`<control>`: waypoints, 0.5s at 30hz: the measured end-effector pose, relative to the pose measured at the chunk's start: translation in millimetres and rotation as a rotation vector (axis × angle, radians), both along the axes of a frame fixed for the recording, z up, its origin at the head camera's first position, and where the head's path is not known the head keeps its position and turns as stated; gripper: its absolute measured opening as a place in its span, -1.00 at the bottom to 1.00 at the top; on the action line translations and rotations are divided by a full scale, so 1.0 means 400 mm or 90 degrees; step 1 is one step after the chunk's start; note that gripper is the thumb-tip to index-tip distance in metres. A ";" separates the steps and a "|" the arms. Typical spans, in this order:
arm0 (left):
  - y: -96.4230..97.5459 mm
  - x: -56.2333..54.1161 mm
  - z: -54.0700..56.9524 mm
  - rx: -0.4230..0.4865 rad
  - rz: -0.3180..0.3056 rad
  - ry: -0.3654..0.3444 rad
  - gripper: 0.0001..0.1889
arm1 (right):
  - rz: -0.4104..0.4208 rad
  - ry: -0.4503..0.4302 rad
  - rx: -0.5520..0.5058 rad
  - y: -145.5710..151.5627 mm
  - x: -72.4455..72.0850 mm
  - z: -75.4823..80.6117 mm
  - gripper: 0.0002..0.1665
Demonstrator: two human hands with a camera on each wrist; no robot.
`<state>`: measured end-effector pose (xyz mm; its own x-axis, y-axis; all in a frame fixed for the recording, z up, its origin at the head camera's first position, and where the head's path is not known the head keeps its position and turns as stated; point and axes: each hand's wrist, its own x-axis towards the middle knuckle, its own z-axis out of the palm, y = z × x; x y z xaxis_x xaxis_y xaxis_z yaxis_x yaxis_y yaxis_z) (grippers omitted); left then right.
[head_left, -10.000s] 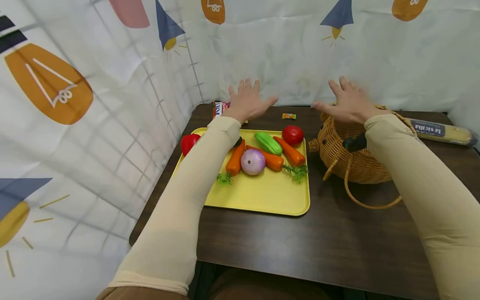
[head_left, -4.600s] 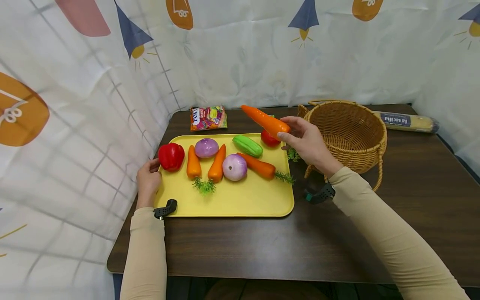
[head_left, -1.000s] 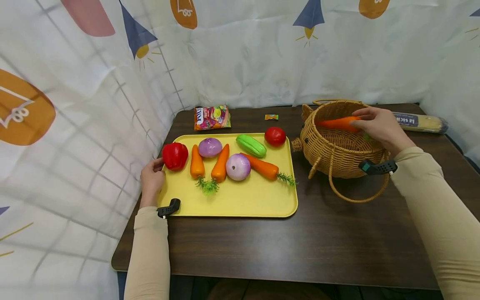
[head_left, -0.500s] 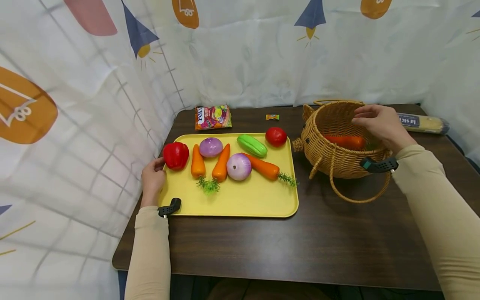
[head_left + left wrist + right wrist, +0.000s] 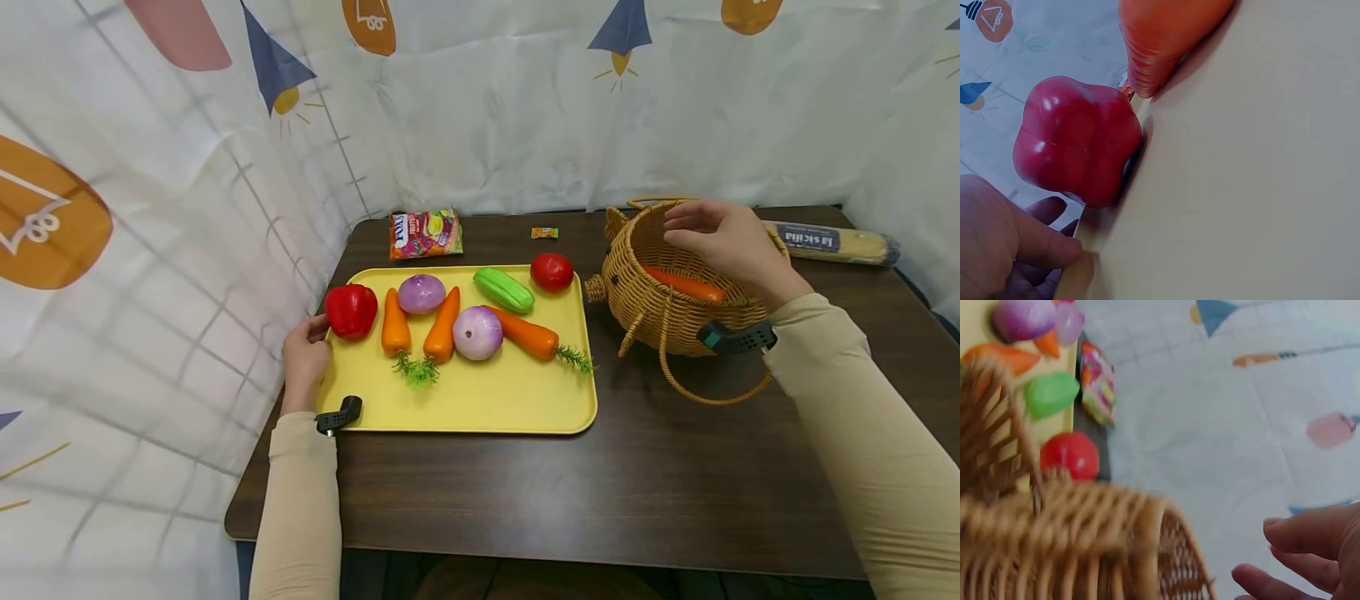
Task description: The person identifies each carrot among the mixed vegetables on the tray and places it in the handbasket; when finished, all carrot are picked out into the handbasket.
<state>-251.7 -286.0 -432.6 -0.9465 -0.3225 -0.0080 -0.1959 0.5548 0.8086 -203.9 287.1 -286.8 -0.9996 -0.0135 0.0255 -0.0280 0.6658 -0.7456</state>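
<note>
A dark wooden table stood against pale, printed sheeting. With the yellow tray read as a dial, twelve at its far edge, the wicker basket stood just outside it, between two and three o'clock. Inside the basket lay an orange carrot, apart from the fingers. The person's right hand hung over the opening, its fingers lightly bent and holding nothing, with a modest gap to the thumb.

The step in hand looked like setting the carrot down and clearing the basket. Done well, it called for raising the hand above the rim before any sideways swing, so that the black wrist strap would not catch the looped handle at the basket's six o'clock.

At the tray's nine o'clock, the left hand pinched the edge, thumb over the rim. A light, steady hold seemed best there, since the red pepper just beside it could roll if nudged.

Farther round sat a green cucumber at one o'clock and a tomato at two. Beyond the tray, a candy bag lay between eleven and twelve.
</note>
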 end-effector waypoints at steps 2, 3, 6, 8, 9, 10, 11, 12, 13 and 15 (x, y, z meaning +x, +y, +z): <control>-0.001 0.001 -0.001 0.001 0.002 -0.003 -0.46 | 0.017 0.010 -0.014 -0.024 0.004 0.005 -0.43; -0.002 0.001 -0.001 0.002 0.003 -0.004 -0.46 | 0.019 0.015 -0.022 -0.037 0.007 0.006 -0.44; -0.004 -0.001 -0.002 0.005 0.004 0.001 -0.46 | 0.018 0.043 -0.028 -0.083 0.015 0.000 -0.47; -0.004 -0.001 -0.001 0.010 0.006 0.007 -0.45 | 0.017 0.063 -0.020 -0.119 0.021 -0.009 -0.51; -0.003 -0.002 0.000 0.010 0.006 0.010 -0.45 | 0.016 0.075 -0.009 -0.136 0.025 -0.015 -0.53; -0.002 -0.002 0.000 0.011 0.004 0.013 -0.45 | 0.019 0.087 0.001 -0.154 0.028 -0.021 -0.56; 0.000 -0.002 0.001 0.012 0.002 0.013 -0.45 | 0.024 0.097 0.005 -0.170 0.030 -0.026 -0.58; 0.001 -0.002 0.002 0.013 0.001 0.010 -0.45 | 0.028 0.107 0.009 -0.186 0.033 -0.032 -0.61; 0.002 -0.002 0.004 0.014 0.000 0.008 -0.45 | 0.032 0.116 0.015 -0.201 0.035 -0.038 -0.63; 0.002 -0.001 0.007 0.011 -0.004 0.000 -0.44 | 0.043 0.124 0.015 -0.229 0.035 -0.051 -0.65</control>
